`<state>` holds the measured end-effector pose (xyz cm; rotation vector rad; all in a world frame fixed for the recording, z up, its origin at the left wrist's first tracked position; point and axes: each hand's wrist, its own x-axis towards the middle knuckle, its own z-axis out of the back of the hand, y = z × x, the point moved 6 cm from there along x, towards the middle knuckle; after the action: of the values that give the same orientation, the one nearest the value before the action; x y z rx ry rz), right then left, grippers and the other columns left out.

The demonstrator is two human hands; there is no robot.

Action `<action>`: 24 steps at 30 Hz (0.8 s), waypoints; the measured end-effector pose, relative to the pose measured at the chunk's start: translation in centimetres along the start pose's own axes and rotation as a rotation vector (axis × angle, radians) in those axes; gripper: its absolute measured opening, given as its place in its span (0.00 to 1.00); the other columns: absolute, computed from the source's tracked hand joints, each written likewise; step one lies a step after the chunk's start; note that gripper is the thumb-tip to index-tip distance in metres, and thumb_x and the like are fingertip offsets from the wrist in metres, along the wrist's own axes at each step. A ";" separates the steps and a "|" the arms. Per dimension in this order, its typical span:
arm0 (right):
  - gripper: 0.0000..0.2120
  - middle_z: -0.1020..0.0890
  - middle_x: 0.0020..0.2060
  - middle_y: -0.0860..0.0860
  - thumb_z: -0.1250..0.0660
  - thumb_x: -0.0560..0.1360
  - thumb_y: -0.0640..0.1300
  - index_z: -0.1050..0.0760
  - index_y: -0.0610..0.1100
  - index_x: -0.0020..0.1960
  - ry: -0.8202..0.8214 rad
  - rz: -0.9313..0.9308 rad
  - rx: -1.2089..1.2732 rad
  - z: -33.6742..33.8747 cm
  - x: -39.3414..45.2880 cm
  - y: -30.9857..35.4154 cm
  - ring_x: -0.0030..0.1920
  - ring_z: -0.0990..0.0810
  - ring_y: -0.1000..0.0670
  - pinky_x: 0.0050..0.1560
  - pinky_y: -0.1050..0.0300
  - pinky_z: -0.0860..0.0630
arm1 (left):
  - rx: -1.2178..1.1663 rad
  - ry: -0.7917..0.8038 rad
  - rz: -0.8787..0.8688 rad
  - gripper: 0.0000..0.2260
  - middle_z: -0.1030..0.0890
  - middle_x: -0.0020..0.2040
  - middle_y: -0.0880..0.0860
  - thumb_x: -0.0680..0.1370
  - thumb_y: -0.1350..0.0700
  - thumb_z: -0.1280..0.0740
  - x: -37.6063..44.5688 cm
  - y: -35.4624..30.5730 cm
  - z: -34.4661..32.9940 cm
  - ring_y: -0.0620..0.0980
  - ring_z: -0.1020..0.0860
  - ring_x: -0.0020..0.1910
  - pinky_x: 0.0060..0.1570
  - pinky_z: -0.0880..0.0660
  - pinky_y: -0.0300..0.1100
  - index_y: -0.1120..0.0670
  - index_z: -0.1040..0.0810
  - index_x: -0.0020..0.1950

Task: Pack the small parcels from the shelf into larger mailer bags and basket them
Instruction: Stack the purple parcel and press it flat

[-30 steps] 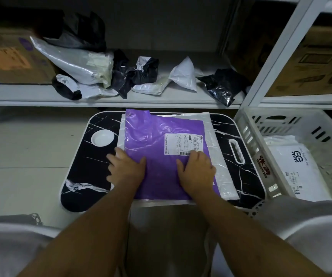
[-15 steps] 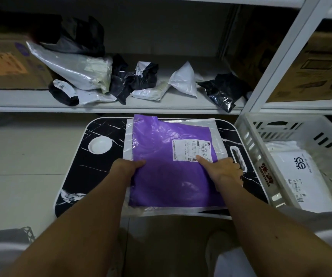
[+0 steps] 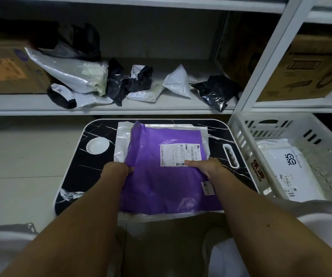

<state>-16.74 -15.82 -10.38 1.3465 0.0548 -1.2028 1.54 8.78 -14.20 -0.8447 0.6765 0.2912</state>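
Observation:
A purple mailer bag [image 3: 167, 184] with a white shipping label [image 3: 178, 154] lies on top of white mailer bags [image 3: 122, 140] on a small black marble-pattern table [image 3: 75, 170]. My left hand [image 3: 116, 170] grips the purple bag's left edge, thumb on top. My right hand [image 3: 206, 166] grips its right edge beside the label. Several small parcels, white [image 3: 178, 81] and black [image 3: 216, 91], sit on the white shelf [image 3: 21, 108] behind the table. A white slotted basket [image 3: 325, 132] stands to the right with a white packed mailer [image 3: 293, 168] inside.
Cardboard boxes stand on the shelf at far left [image 3: 9, 70] and at far right [image 3: 309, 66]. A white upright shelf post [image 3: 269, 54] rises between table and basket. Pale floor tiles [image 3: 21, 156] lie left of the table. My knees fill the bottom corners.
Both hands went from pressing flat on the purple bag to gripping its side edges, and the bag's edges have lifted slightly off the white bags.

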 end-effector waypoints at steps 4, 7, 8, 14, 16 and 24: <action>0.12 0.16 0.44 0.42 0.23 0.69 0.41 0.20 0.41 0.51 0.196 -0.059 0.037 -1.1 -2.5 0.0 0.38 0.17 0.44 0.35 0.56 0.23 | 0.087 -0.103 -0.027 0.30 0.21 0.56 0.63 0.69 0.53 0.23 -1.0 0.3 2.0 0.62 0.22 0.55 0.59 0.26 0.52 0.66 0.28 0.63; 0.15 0.15 0.46 0.42 0.23 0.69 0.40 0.20 0.43 0.55 0.261 -0.031 0.044 -1.3 -4.1 0.7 0.46 0.16 0.41 0.44 0.48 0.19 | 0.043 -0.122 -0.052 0.29 0.21 0.53 0.62 0.67 0.55 0.22 -1.8 0.3 2.8 0.62 0.21 0.52 0.56 0.24 0.53 0.67 0.27 0.62; 0.14 0.15 0.46 0.42 0.24 0.70 0.39 0.20 0.43 0.55 0.263 -0.008 0.064 -1.2 -4.6 1.1 0.46 0.16 0.41 0.43 0.48 0.19 | 0.023 -0.136 -0.069 0.29 0.21 0.51 0.62 0.66 0.56 0.21 -2.2 0.1 3.2 0.63 0.21 0.50 0.56 0.24 0.54 0.66 0.26 0.61; 0.07 0.17 0.41 0.42 0.29 0.73 0.33 0.21 0.40 0.50 0.198 0.135 0.190 1.4 -7.7 4.0 0.35 0.18 0.44 0.29 0.54 0.22 | -0.031 -0.155 -0.163 0.27 0.22 0.58 0.63 0.72 0.54 0.25 -6.8 -4.1 4.5 0.61 0.22 0.57 0.59 0.26 0.50 0.69 0.28 0.64; 0.05 0.17 0.40 0.43 0.29 0.73 0.33 0.22 0.41 0.47 0.172 0.180 0.218 3.2 -9.0 5.5 0.34 0.18 0.45 0.26 0.55 0.23 | -0.084 -0.132 -0.203 0.28 0.21 0.57 0.62 0.71 0.55 0.24 -8.4 -6.3 4.5 0.61 0.21 0.56 0.59 0.25 0.51 0.68 0.28 0.64; 0.08 0.17 0.42 0.44 0.26 0.72 0.37 0.23 0.43 0.48 -0.037 0.313 0.314 14.8 -12.7 8.9 0.39 0.17 0.44 0.33 0.50 0.22 | -0.191 -0.048 -0.430 0.28 0.17 0.50 0.59 0.63 0.53 0.20 -13.3 -17.5 -0.3 0.59 0.18 0.45 0.50 0.21 0.58 0.62 0.22 0.58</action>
<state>-25.09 -21.16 8.64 1.5372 -0.3730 -0.9954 -0.06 -2.37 4.70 -1.1379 0.4119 -0.0131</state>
